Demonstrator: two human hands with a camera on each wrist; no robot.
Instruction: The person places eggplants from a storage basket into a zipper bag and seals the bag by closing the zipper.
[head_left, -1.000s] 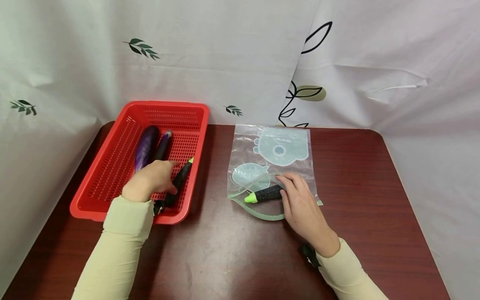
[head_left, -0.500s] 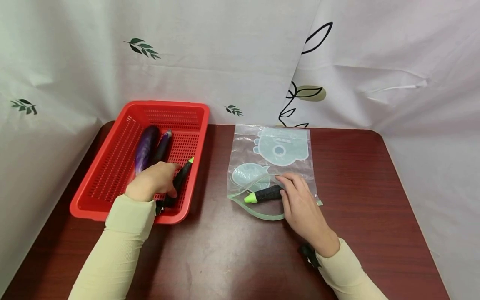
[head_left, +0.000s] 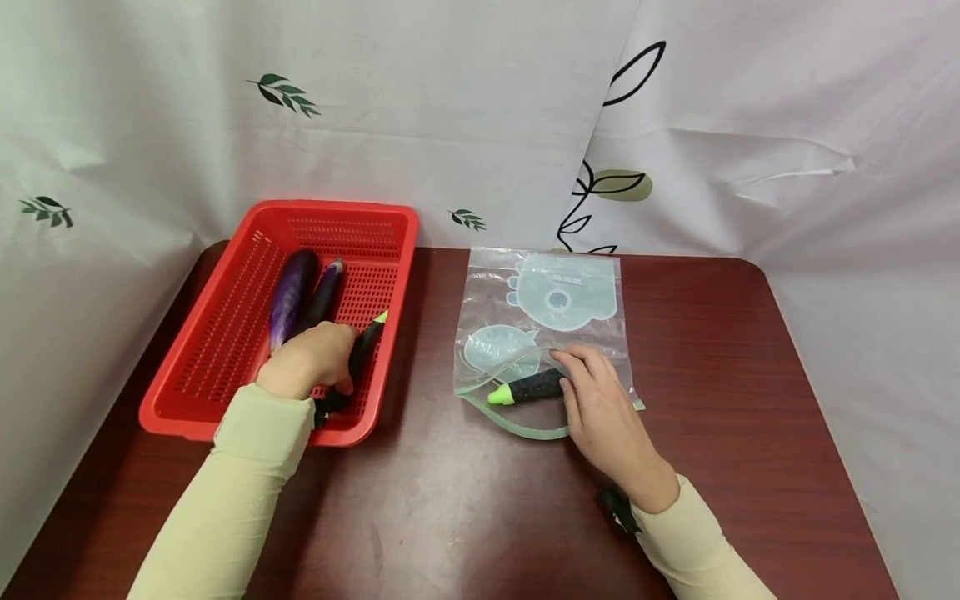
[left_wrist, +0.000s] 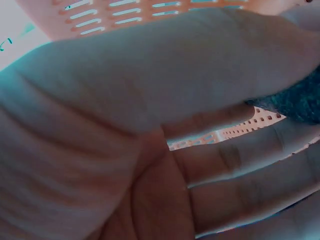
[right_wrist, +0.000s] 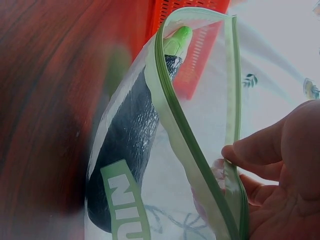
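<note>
My left hand [head_left: 311, 358] reaches into the red basket [head_left: 408, 275], thumb and fingers about a dark zucchini [head_left: 365, 346] with a lime-green end. Between thumb and forefinger, the left wrist view catches part of its speckled dark green skin [left_wrist: 300, 100]. My right hand [head_left: 607, 417] pinches the green-edged mouth of a clear zip bag [head_left: 487, 287], keeping it parted. Inside the bag lies another dark zucchini [head_left: 536, 386], lime end toward the opening. The right wrist view has thumb and fingers on one zip strip [right_wrist: 232, 100], the bagged zucchini [right_wrist: 132, 120] beyond.
Two purple eggplants [head_left: 291, 292] lie along the left of the basket, partly behind my left hand. The dark reddish wooden table [head_left: 420, 517] ends at a white curtain [head_left: 360, 142] printed with leaves. A small black device [head_left: 618, 508] sits under my right wrist.
My left hand has shifted slightly right, its thumb and fingers drawing in around the zucchini in the basket. The right hand and bag stay where they were.
</note>
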